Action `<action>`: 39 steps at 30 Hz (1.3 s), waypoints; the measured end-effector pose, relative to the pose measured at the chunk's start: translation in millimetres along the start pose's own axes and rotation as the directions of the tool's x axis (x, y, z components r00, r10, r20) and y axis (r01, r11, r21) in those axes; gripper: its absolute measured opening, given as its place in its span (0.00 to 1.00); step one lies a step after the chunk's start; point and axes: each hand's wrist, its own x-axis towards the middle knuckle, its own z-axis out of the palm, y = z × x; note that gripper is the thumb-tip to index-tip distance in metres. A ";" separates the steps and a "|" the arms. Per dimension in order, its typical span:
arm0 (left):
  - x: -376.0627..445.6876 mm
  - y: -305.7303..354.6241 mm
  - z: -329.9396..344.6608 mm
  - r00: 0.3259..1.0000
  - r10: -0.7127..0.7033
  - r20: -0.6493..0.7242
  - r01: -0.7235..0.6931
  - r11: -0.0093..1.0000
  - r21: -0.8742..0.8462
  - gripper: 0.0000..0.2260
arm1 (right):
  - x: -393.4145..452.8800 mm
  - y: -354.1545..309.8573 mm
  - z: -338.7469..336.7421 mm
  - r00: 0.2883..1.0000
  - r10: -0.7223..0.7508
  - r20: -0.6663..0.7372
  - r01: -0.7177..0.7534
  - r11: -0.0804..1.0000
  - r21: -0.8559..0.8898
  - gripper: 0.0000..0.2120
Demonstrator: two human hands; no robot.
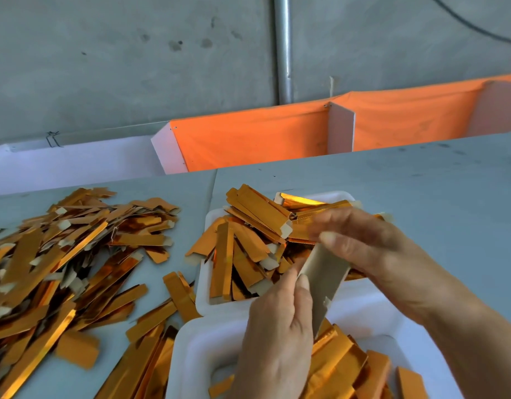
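A grey-backed card strip (325,279) is being held between both hands, above the two white trays toward the near edge of the table (421,182). It is being kept steeply tilted, almost upright, with its plain grey side being shown to the camera. The left hand (277,335) is being raised from below with its back toward the camera. Its thumb and curled fingers are pinching the strip along the lower left edge. The right hand (363,243) is being brought in from the right on a bare forearm, and its fingers are being curled over the strip's upper end to grip it; this hand is slightly blurred.

Directly behind the hands, the far white tray (204,295) is being filled with a heap of gold foil strips (248,243), some of them overhanging its rim. The near white tray (191,349), just below the hands, is carrying more gold strips (343,367) and is being partly covered by the left hand. Toward the left edge of the table a large loose pile of gold strips (61,263) is lying spread out, many with pale grey tabs showing.

Along the far edge of the table an orange cloth (248,136) is being stretched between white dividers (340,128). Behind it a grey wall (104,67) is being crossed by an upright metal pipe (283,47) and a black cable (464,24).
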 end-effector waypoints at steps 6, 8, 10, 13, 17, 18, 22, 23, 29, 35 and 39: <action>-1.5 -0.9 -2.3 0.998 0.043 0.036 -0.043 0.999 -0.017 0.20 | 0.0 1.5 -0.5 0.999 -0.011 0.043 0.015 0.995 -0.094 0.10; -1.5 -1.1 -5.2 0.998 0.045 0.054 -0.041 0.997 -0.065 0.20 | -0.4 0.4 -3.5 0.998 -0.001 0.066 0.009 0.992 -0.125 0.12; -1.1 -2.1 -7.9 0.997 0.062 0.045 -0.056 0.990 -0.130 0.19 | -0.1 1.3 -5.9 0.995 0.013 0.101 0.003 0.988 -0.157 0.14; -0.3 -3.4 -14.5 0.995 0.072 0.067 -0.059 0.983 -0.173 0.19 | -0.1 0.9 -8.5 0.991 0.030 0.129 -0.010 0.988 -0.154 0.14; -1.4 -5.7 -15.3 0.991 0.095 0.092 -0.077 0.982 -0.174 0.22 | -1.8 -0.9 -11.7 0.978 0.071 0.196 -0.064 0.997 -0.039 0.05; -1.4 -6.5 -12.8 0.991 0.107 0.076 -0.098 0.989 -0.113 0.23 | -1.7 -0.1 -11.7 0.975 0.083 0.208 -0.074 0.996 -0.051 0.05; -2.3 -7.1 -3.0 0.956 0.293 0.006 -0.291 0.946 0.144 0.26 | 0.2 1.4 -8.4 0.979 0.106 0.172 -0.083 0.987 -0.136 0.06; -1.9 -6.5 -3.1 0.947 0.321 -0.009 -0.315 0.934 0.168 0.26 | 0.2 0.4 -8.5 0.978 0.115 0.172 -0.093 0.987 -0.130 0.05; -0.4 -5.8 -4.5 0.980 0.181 -0.077 -0.177 0.983 0.054 0.17 | -0.4 0.7 -9.8 0.986 0.064 0.151 -0.042 0.988 -0.146 0.02; -0.8 -4.6 -14.4 0.992 -0.086 0.097 0.105 0.971 -0.214 0.09 | 1.7 2.3 -6.2 0.992 0.035 0.123 -0.012 0.984 -0.180 0.05; 1.6 -8.6 -16.6 0.979 -0.141 0.146 0.178 0.940 -0.290 0.06 | 2.8 4.7 -4.8 0.994 0.041 0.106 -0.019 0.979 -0.204 0.05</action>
